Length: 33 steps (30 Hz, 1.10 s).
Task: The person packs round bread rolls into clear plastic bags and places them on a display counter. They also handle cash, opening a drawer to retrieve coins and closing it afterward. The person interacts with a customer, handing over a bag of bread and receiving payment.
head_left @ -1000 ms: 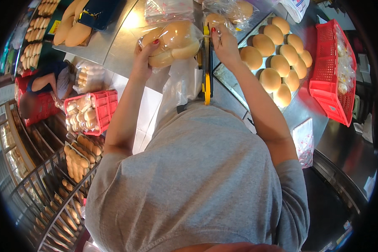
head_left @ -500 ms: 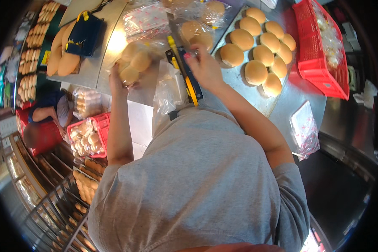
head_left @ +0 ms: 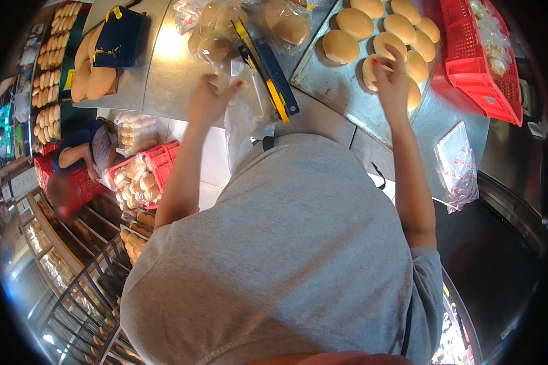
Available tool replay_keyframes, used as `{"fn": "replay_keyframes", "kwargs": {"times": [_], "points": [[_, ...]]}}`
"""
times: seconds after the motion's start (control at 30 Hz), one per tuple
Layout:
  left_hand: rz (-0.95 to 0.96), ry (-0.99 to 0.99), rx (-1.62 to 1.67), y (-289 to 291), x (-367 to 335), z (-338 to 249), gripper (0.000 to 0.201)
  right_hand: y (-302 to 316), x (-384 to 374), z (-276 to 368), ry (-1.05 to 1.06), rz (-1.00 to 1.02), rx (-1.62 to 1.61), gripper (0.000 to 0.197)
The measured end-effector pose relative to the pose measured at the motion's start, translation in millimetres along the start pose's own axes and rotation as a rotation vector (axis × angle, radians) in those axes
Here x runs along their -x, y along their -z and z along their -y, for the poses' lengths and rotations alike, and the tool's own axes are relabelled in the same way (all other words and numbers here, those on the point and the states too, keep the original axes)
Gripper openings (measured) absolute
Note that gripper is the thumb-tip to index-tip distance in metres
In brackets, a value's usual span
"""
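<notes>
- 11 buns (head_left: pixel 399 28) showed on 1 tray (head_left: pixel 323 79), atop the surface (head_left: pixel 182 79).
- Right grip (head_left: pixel 393 82) was spread at those buns; couldn't tell if touching.
- Left grip (head_left: pixel 210 103) hung parted, empty, near 1 yellow-black tool (head_left: pixel 275 72).

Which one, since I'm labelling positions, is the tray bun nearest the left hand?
The leftmost bun on the tray; the others there lie farther right, away from the left hand.

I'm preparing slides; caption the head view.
Right hand at buns on a metal tray; left hand beside clear plastic.
</notes>
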<state>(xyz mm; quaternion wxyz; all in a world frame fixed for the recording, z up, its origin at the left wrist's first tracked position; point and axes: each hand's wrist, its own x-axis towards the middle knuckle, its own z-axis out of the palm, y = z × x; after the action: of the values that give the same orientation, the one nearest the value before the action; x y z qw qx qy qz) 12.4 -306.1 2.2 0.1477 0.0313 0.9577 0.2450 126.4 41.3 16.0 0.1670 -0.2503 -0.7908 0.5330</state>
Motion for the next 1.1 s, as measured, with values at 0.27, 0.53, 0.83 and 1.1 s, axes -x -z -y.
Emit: {"fn": "replay_keyframes", "kwargs": {"times": [0.27,0.53,0.83,1.1], "points": [[-0.187,-0.12,0.226,-38,-34,55,0.02,78,33,-16,-0.214,-0.19,-0.163,0.044],[-0.389,-0.195,-0.111,72,-107,8,0.013,145,76,-56,-0.281,-0.399,-0.054,0.037],[-0.624,-0.389,-0.237,91,-190,-39,0.027,268,132,-147,-0.354,-0.72,0.863,0.026],[0.212,-0.977,0.283,-77,-41,-337,0.029,241,96,-168,-0.832,-0.58,0.952,0.072]]}}
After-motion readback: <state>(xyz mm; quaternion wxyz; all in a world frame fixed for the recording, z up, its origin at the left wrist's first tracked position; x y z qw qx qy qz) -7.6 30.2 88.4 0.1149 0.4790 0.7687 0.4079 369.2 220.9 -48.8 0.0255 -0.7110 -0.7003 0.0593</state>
